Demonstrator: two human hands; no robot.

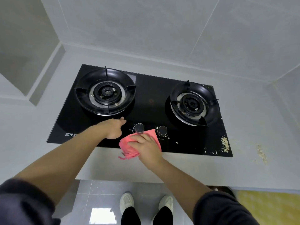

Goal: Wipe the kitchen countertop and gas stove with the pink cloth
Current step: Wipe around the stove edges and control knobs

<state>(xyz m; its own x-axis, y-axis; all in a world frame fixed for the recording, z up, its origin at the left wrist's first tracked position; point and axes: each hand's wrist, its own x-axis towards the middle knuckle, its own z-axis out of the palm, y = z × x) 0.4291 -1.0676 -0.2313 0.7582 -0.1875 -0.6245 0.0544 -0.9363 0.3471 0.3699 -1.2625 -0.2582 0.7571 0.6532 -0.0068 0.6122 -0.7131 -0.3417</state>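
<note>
A black glass gas stove (151, 91) with two burners is set into the pale grey countertop (24, 127). My right hand (146, 147) presses the folded pink cloth (128, 146) flat on the stove's front edge, just below the two control knobs (140, 127). My left hand (114, 128) rests on the glass in front of the left burner (105, 92), fingers relaxed and holding nothing. Pale crumbs (225, 144) lie on the stove's front right corner and on the countertop beside it.
Grey tiled walls close off the back and both sides. A recessed ledge (47, 73) sits at the left. The right burner (194, 103) has raised pan supports. Below the counter edge are the floor, my white shoes (146, 203) and a yellow mat (267, 207).
</note>
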